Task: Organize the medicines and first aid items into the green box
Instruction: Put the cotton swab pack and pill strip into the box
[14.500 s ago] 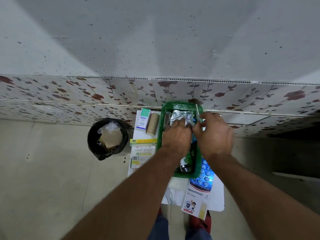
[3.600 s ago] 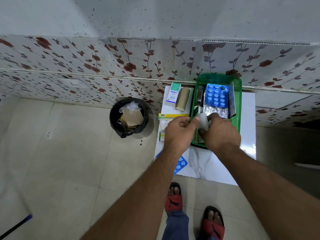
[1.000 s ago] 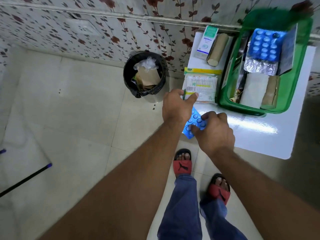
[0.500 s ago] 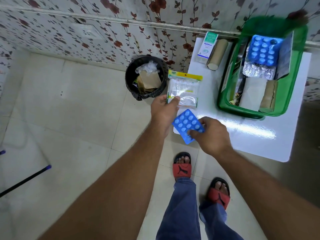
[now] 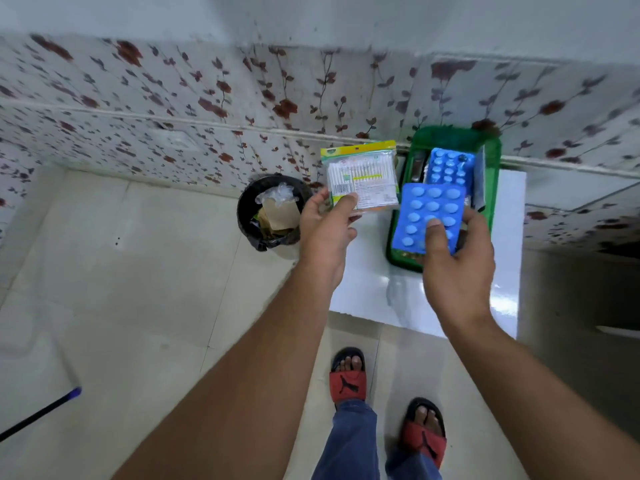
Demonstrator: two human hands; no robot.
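- Far left: a dark rod with a blue tip [image 5: 38, 414] lies on the tiled floor, as it did half a second ago.
- Black waste bin [image 5: 273, 211] stands on the floor against the flowered wall, holding brown paper and clear plastic; position unchanged.
- Left hand [image 5: 327, 230] grips the cotton swab packet [image 5: 360, 176] by its lower left corner, thumb on the front. Half a second earlier the packet was low at the table's left edge; it is now raised clear of the table and held upright in front of the wall.
- Right hand [image 5: 457, 265] grasps a blue blister strip [image 5: 427, 216], thumb pressed on its face, fingers behind. The strip was earlier held low near the table's front corner; it is now lifted and sits in front of the near left part of the green box.
- White table [image 5: 374, 282] stands against the wall; its near part is bare.
- Green box [image 5: 491, 168] rests on the table, against the wall. Inside it a second blue blister strip [image 5: 448, 166] lies toward the far end, as before; other contents are partly hidden by the held strip.
- The small carton and roll seen earlier left of the box are now hidden behind the swab packet.
- Bottom: two feet in red sandals [image 5: 348, 375] on the floor.
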